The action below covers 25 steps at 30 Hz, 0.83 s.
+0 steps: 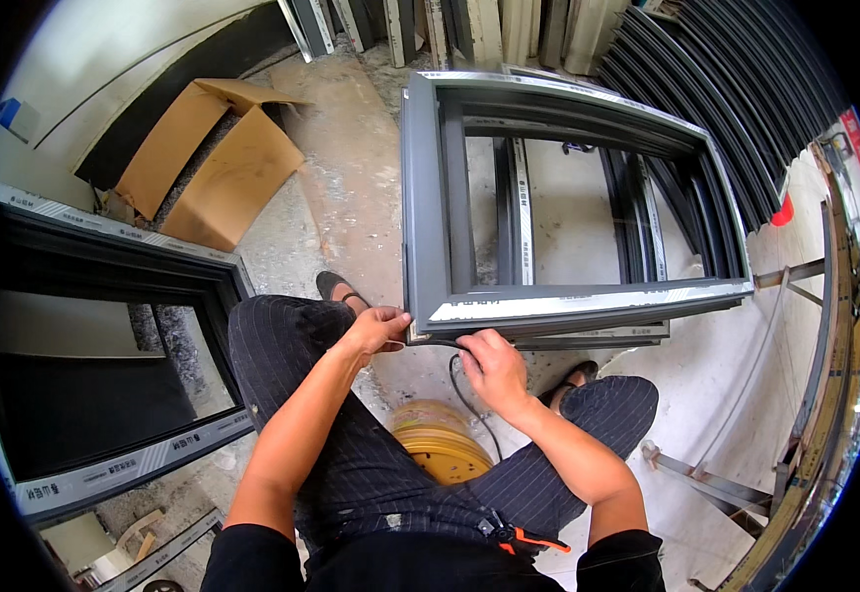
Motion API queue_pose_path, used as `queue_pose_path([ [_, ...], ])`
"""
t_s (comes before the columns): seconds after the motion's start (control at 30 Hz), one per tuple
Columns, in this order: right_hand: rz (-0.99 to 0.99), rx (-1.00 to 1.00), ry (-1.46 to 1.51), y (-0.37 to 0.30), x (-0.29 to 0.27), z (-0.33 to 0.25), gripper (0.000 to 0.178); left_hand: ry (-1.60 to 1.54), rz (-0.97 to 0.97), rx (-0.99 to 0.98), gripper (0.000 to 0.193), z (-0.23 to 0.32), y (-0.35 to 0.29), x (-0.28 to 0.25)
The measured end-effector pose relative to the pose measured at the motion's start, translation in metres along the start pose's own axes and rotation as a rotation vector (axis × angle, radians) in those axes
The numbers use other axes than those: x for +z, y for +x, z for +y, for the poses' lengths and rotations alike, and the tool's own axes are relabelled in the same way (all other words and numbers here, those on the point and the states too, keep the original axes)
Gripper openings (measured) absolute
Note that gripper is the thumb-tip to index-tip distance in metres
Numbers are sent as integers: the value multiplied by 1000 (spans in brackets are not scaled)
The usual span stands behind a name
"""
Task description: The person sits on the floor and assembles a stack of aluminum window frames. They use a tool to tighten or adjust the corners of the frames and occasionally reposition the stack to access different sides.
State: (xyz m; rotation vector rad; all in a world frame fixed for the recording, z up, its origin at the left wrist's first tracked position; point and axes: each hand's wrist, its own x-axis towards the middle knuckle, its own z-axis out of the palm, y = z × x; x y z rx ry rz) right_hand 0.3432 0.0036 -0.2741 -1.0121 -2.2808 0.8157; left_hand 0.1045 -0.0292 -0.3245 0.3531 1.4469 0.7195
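A stack of dark grey window frames (435, 197), with white printed film on the faces, stands in front of me. At its near left corner my left hand (382, 330) is closed, fingertips pinching a thin black strip, seemingly a rubber seal, against the frame edge. My right hand (496, 367) is closed on the same black strip (461, 390) a little to the right, just under the near edge. From there the strip's loose length hangs in a curve toward the floor. My fingers partly hide the strip where it meets the frame.
More grey frames (119, 472) stand at the left. An opened cardboard box (237, 183) lies behind them. A yellow bucket (435, 439) sits between my legs, and an orange-handled tool (538, 540) rests at my lap. Dark profiles (726, 89) are stacked far right; a metal rack (805, 395) stands nearer.
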Motion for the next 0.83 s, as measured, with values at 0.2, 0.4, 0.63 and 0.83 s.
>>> queue_pose_path([
  [0.2,23,-43,-89,2,2,3,17,84,34,-10,28,4,-8,2],
  [0.4,25,-20,-142,-2,4,10,15,36,-139,-33,31,-10,-21,-9],
  [0.63,8,-58,-190,-3,12,18,13,84,-159,-54,26,-11,-23,4],
  [0.83,-18,-85,-233,-3,12,21,18,16,-100,-70,25,-18,-17,11],
])
